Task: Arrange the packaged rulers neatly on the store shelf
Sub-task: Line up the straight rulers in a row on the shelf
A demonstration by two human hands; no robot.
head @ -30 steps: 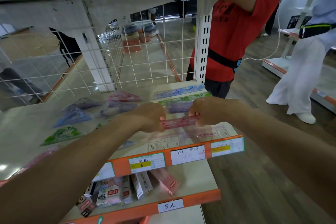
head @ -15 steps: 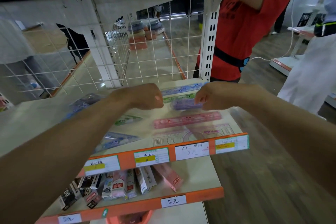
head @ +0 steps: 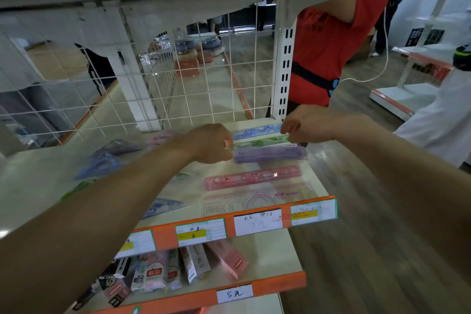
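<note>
Several packaged rulers lie in a row on the right end of the cream shelf (head: pixel 313 186): a blue one (head: pixel 254 131) at the back, then green (head: pixel 260 141), purple (head: pixel 270 154), pink (head: pixel 252 180), and a clear stencil ruler (head: pixel 254 201) at the front edge. My left hand (head: pixel 214 144) has curled fingers at the green ruler's left end, and its knuckles touch the purple one. My right hand (head: pixel 303 123) pinches the green ruler's right end near the upright post.
Triangular set squares in packets (head: pixel 102 160) lie scattered on the shelf's left part. A wire grid (head: pixel 193 89) backs the shelf and a white post (head: pixel 283 71) stands at its right. A person in red (head: pixel 331 46) stands behind. Boxes (head: pixel 193 262) fill the lower shelf.
The pink ruler held between both hands a second ago now lies on the shelf. Both hands moved back over the purple ruler to the ends of the green one.
</note>
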